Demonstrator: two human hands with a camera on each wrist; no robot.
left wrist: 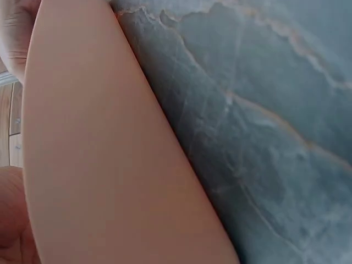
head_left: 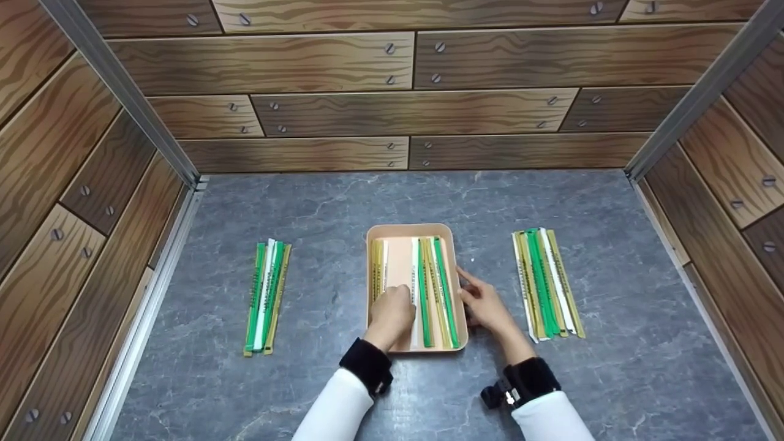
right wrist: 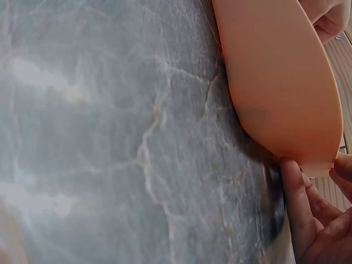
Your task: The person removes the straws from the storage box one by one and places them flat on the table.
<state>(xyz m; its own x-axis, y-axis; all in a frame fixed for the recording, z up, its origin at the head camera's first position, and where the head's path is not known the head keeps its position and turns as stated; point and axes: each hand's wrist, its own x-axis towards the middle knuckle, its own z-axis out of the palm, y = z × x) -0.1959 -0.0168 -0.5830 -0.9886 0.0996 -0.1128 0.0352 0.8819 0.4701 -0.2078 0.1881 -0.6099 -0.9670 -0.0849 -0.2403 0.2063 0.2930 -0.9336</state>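
— Looking at that left hand [head_left: 392, 311] curled inside the tray [head_left: 407, 230], is it grasping anything?
— Can't tell, the knuckles block it. Right hand [head_left: 488, 307] is unclenched, fingers touching the tray's right edge, probably steadying it.
— And the sticks [head_left: 423, 294]?
— Lengthwise toward the tray's left and right edges, probably 'cause they fit that way. Two bunches [head_left: 265, 297] lie nearer the desk's [head_left: 324, 245] side edges, maybe for easy reach.

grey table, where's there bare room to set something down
Bare: between the left sticks and the tray, and from the tray back to the rear wall. Crowded: right of the tray, where the right hand sits before the right sticks.
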